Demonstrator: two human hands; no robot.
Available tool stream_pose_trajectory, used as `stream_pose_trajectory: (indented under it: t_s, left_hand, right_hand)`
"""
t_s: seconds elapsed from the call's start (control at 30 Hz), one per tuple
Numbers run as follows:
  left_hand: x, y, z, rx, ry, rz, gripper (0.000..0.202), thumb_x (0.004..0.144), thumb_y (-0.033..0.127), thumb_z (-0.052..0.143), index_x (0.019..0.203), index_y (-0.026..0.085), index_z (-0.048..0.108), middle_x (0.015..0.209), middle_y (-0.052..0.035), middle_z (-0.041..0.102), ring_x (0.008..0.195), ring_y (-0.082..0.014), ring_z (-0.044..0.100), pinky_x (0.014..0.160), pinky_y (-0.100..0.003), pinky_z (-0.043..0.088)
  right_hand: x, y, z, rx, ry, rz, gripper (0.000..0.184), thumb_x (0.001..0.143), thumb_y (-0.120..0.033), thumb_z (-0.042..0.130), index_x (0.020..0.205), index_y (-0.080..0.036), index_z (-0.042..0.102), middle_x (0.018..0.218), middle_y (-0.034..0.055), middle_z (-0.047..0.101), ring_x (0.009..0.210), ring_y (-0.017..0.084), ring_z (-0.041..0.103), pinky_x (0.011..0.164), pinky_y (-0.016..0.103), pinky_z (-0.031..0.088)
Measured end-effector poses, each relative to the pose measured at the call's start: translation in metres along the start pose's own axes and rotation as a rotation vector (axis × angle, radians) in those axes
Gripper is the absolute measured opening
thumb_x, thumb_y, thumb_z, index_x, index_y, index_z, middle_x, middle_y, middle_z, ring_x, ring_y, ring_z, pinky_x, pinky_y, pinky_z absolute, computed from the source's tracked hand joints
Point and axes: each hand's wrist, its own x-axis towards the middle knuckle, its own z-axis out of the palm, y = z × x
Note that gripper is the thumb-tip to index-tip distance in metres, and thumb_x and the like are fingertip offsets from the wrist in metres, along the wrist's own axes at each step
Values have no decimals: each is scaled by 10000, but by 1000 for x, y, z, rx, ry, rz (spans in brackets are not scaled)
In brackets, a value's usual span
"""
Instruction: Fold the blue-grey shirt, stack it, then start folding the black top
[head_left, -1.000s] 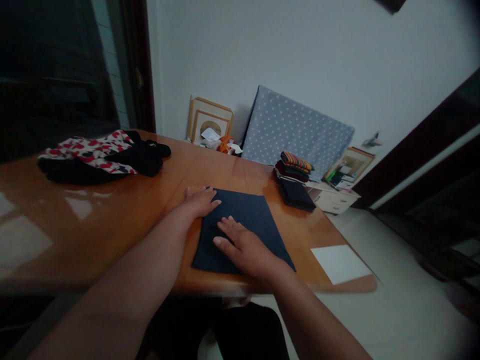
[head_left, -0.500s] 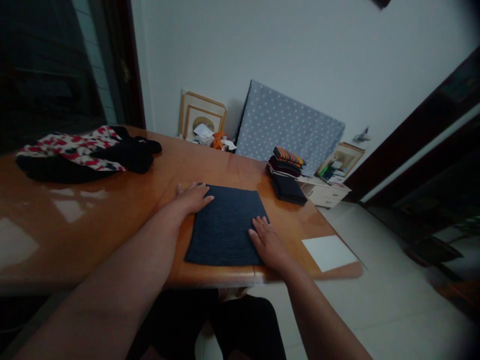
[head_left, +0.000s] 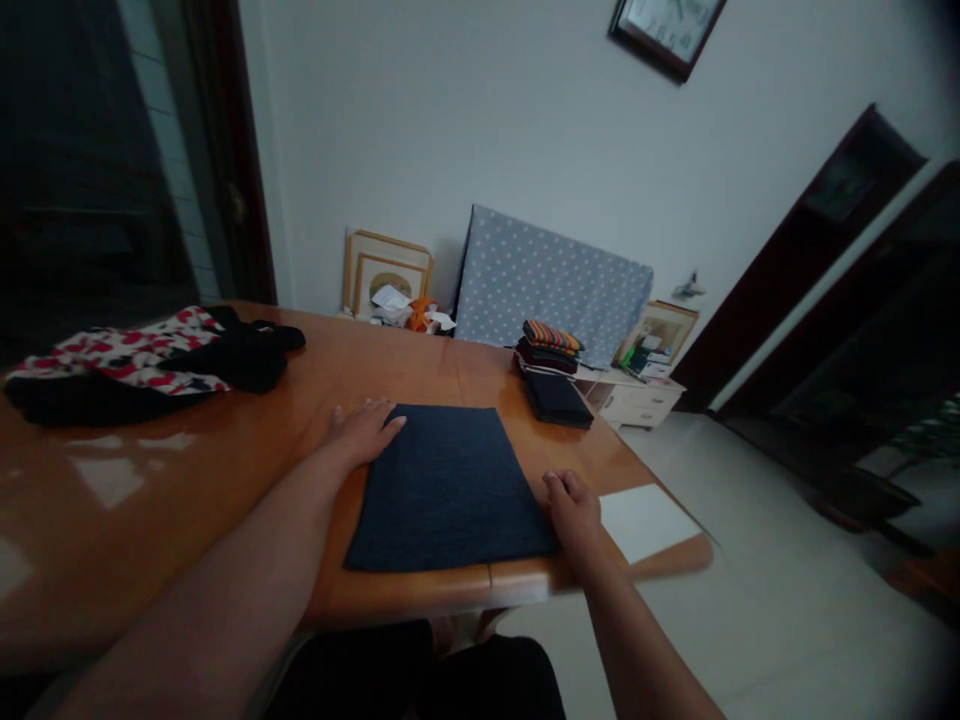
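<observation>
Head view | my left hand (head_left: 364,435), spread flat, likely steadies the blue cloth (head_left: 450,490) at its far-left corner | my right hand (head_left: 574,503), curled closed, beside its right edge

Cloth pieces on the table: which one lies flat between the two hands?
The dark blue cloth, spread between the left hand and right hand; the red-patterned heap lies bunched at the left, and the folded stack sits farther back.

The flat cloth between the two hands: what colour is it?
Dark blue, without a visible print; the cloth shows best in the head view.
</observation>
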Motion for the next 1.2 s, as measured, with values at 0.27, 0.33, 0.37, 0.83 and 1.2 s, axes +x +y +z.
stream_pose_trajectory:
  t_s: [0.27, 0.33, 0.37, 0.83, 1.2]
  left_hand:
    - [0, -2, -14, 24, 171, 7, 603, 970, 525, 319, 1398, 159, 534, 1435, -149, 558, 1336, -322, 486, 1106, -517, 321]
    - [0, 0, -13, 31, 186, 44, 596, 971, 509, 320, 1399, 155, 535, 1445, -142, 551, 1341, -297, 486, 1116, -477, 326]
    - [0, 1, -12, 37, 182, 65, 593, 971, 505, 321, 1408, 163, 529, 1462, -135, 537, 1356, -291, 472, 1128, -480, 312]
    - [-5, -3, -2, -85, 167, 36, 563, 946, 514, 425, 1367, 170, 569, 1418, -159, 571, 1323, -305, 507, 1112, -486, 340]
    - [-4, -8, -12, -315, 245, -201, 400, 915, 401, 466, 1123, 123, 666, 1154, -140, 716, 1091, -254, 664, 956, -349, 498]
  right_hand:
    - [-4, -3, 3, 15, -18, -36, 374, 912, -497, 449, 670, -226, 540, 622, -10, 569, 624, 172, 531, 606, 277, 319]
    - [-3, -2, 4, 22, -16, -35, 368, 905, -495, 453, 660, -229, 522, 622, -10, 570, 626, 172, 533, 604, 274, 321]
    - [-3, -2, 4, 23, -18, -35, 368, 902, -494, 453, 653, -231, 516, 619, -10, 571, 622, 171, 532, 601, 273, 321]
    - [1, 4, 8, -9, -46, -39, 353, 903, -498, 432, 673, -253, 541, 656, 30, 626, 637, 208, 568, 609, 291, 347]
    - [-2, -7, 1, 5, -4, -54, 309, 902, -398, 436, 666, -230, 543, 653, 13, 616, 632, 171, 545, 619, 273, 324]
